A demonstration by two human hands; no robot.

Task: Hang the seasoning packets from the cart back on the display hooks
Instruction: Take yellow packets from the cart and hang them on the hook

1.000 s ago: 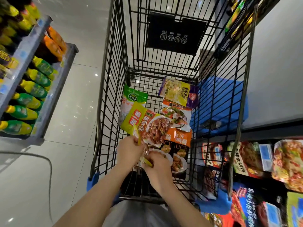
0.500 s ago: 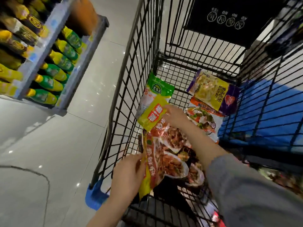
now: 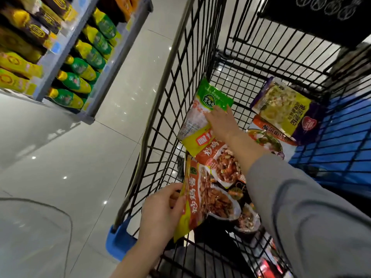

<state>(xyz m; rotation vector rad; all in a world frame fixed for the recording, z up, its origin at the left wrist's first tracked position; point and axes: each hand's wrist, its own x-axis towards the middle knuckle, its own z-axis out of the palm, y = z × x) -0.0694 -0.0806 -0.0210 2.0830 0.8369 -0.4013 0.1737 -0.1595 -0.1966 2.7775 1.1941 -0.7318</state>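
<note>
Several seasoning packets lie in the black wire cart [image 3: 160,125]. My left hand [image 3: 160,213] grips the edge of an orange and yellow packet [image 3: 202,199] near the cart's near end. My right hand [image 3: 220,123] reaches deeper into the cart and lies on a green-topped packet [image 3: 202,109] that leans against the left wall; whether its fingers grip it I cannot tell. Under my right forearm lies another orange packet [image 3: 220,161]. A purple and yellow packet [image 3: 285,109] and an orange one [image 3: 269,137] lie further right.
A shelf [image 3: 66,53] of yellow and green bottles stands to the left across the shiny tiled floor [image 3: 70,157]. A blue crate [image 3: 341,137] shows through the cart's right wall. The cart's blue corner bumper [image 3: 118,241] is near my left wrist.
My right hand left the packet it shared with my left hand and reached forward to the green-topped packet. My left hand keeps the orange packet. The view has swung left and closer.
</note>
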